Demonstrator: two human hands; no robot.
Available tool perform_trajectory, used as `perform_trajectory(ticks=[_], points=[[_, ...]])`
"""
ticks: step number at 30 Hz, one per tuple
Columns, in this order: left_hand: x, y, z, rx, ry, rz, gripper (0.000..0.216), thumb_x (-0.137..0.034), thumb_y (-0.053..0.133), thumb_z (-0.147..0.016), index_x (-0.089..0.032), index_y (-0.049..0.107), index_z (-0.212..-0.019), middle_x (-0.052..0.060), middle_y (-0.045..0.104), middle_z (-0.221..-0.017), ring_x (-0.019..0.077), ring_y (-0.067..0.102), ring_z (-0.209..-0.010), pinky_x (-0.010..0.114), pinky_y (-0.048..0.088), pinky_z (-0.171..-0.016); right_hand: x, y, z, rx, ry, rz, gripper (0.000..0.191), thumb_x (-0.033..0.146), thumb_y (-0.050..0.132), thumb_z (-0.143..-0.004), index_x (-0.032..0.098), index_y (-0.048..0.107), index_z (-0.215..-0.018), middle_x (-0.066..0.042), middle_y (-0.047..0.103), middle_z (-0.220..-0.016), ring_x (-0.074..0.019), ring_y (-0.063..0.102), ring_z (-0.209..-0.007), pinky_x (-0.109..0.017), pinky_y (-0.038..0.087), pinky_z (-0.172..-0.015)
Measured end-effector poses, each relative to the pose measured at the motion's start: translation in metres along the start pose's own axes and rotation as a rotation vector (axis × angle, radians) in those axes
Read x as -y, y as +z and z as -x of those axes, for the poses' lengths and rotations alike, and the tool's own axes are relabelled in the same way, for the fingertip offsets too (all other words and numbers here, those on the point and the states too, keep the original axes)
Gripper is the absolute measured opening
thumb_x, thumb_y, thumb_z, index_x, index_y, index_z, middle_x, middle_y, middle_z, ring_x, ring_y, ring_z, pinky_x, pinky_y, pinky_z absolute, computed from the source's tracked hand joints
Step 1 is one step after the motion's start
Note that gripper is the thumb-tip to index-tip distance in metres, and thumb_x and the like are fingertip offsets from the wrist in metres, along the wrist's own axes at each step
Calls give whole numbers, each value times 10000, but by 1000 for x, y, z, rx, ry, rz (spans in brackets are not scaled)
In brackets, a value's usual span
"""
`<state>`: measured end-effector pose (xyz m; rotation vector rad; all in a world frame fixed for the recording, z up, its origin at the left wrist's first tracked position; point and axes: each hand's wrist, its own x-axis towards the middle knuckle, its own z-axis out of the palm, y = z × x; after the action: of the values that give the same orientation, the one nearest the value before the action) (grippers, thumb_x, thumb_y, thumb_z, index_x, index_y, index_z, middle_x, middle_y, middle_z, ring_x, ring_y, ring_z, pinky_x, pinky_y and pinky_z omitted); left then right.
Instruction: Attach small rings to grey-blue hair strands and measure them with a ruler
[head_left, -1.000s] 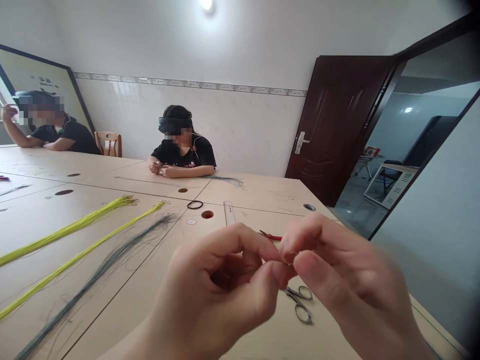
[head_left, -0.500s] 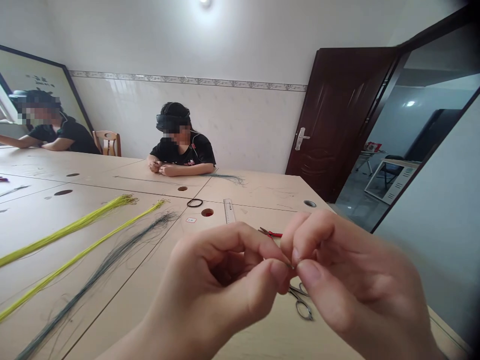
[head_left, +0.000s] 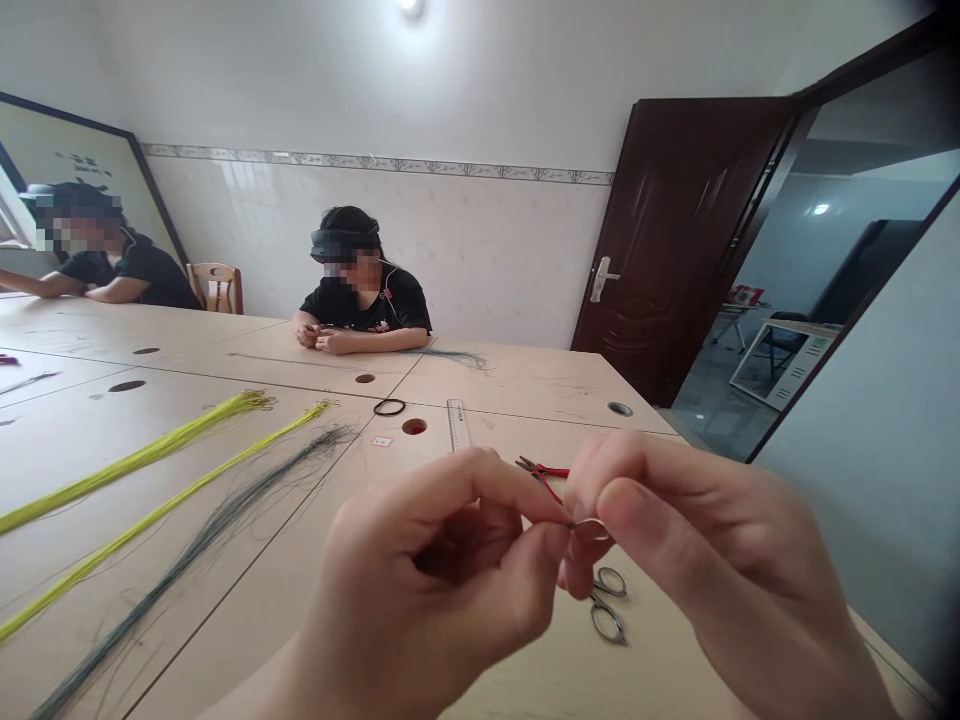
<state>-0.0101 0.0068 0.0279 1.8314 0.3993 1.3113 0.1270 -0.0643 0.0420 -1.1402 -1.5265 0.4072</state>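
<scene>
Leftmost, at the far edge of the counter [head_left: 262, 600]: a person [head_left: 154, 268] in black, one arm stretched out of view, with a chair [head_left: 219, 288] just beside. Nearer, slanting in from the left: a thick yellow bundle [head_left: 150, 453], a thin yellow bundle [head_left: 225, 473] and a grey bundle [head_left: 206, 543] (quite frayed at the tip), all flat, well apart from the counter's right edge. Next, again at the far edge: a second person [head_left: 365, 300], headset on, forearms on the counter, hands close together. In front, a black ring [head_left: 390, 414], a small label [head_left: 382, 441] and a hole [head_left: 414, 427], then a ruler [head_left: 457, 425], lower end hidden behind the left hand [head_left: 442, 570]. Left fingers [head_left: 551, 545] pinched shut, thumb to forefinger, on the dark end of a thin loop [head_left: 591, 520]. Up above the counter, between both hands: this same loop. Beyond, partly covered, red-handled pliers [head_left: 553, 472]; below, scissors [head_left: 598, 605], blades hidden. Rightmost, the right hand [head_left: 720, 560], fingers curled close together, loop up against the thumb (grip hidden, cannot tell). Past the counter's far right corner, a dark door [head_left: 675, 230].
</scene>
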Motion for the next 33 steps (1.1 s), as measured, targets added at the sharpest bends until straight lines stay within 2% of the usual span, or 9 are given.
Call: perform_trajectory(ticks=[4, 7, 10, 16, 22, 27, 30, 33], points=[[1, 1, 0, -36, 16, 15, 176, -75, 603, -676, -242, 627, -627, -100, 539, -450, 28, 395, -363, 97, 303, -338, 4, 5, 2, -90, 77, 30, 168, 255, 580, -807, 226, 608, -643, 44, 586, -559, -94, 573, -534, -191, 483, -525], [0, 1, 0, -52, 8, 34, 186, -70, 599, -666, -247, 634, -618, -92, 523, -448, 42, 441, -389, 103, 345, -349, 8, 10, 3, -152, 137, 25, 115, 214, 597, -721, 232, 614, -608, 37, 581, -547, -112, 577, -513, -204, 470, -470], [-1, 0, 0, -71, -7, 34, 185, -73, 597, -665, -247, 628, -611, -94, 525, -450, 41, 440, -390, 103, 345, -347, 9, 14, 4, -207, 137, 5, 92, 187, 592, -678, 252, 638, -632, 39, 598, -563, -119, 595, -514, -210, 493, -477], [-4, -1, -2, -17, -54, -19, 122, -106, 580, -671, -199, 595, -593, -50, 527, -450, 61, 445, -384, 137, 358, -346, 5, 13, 4, -227, 42, 41, 117, 173, 622, -715, 243, 625, -622, 48, 614, -570, -90, 593, -520, -161, 497, -480], [-9, 0, -2, -32, -125, -40, 114, -157, 604, -660, -172, 587, -548, -47, 481, -425, 43, 369, -373, 126, 270, -335, 2, 11, 5, -263, -78, 140, 102, 193, 633, -754, 243, 636, -665, 53, 638, -598, -86, 613, -538, -142, 502, -480], [-8, 6, 2, -104, -175, 79, 94, -180, 647, -636, -195, 620, -547, -62, 417, -419, 38, 308, -386, 135, 211, -359, -1, 11, 7, -264, -168, 164, 94, 178, 618, -785, 236, 624, -711, 61, 645, -636, -69, 622, -581, -129, 531, -549], [-7, 10, 4, -169, -175, 152, 105, -167, 650, -630, -211, 625, -538, -67, 403, -421, 33, 286, -388, 143, 182, -372, -4, 11, 5, -238, -225, 171, 97, 153, 614, -796, 229, 626, -737, 51, 650, -657, -75, 628, -605, -137, 543, -569], [-6, 10, 5, -184, -158, 158, 116, -168, 648, -640, -222, 628, -539, -69, 398, -416, 37, 284, -387, 151, 183, -370, -5, 14, 4, -253, -241, 159, 99, 140, 611, -806, 221, 628, -751, 49, 646, -669, -70, 625, -620, -133, 540, -577]])
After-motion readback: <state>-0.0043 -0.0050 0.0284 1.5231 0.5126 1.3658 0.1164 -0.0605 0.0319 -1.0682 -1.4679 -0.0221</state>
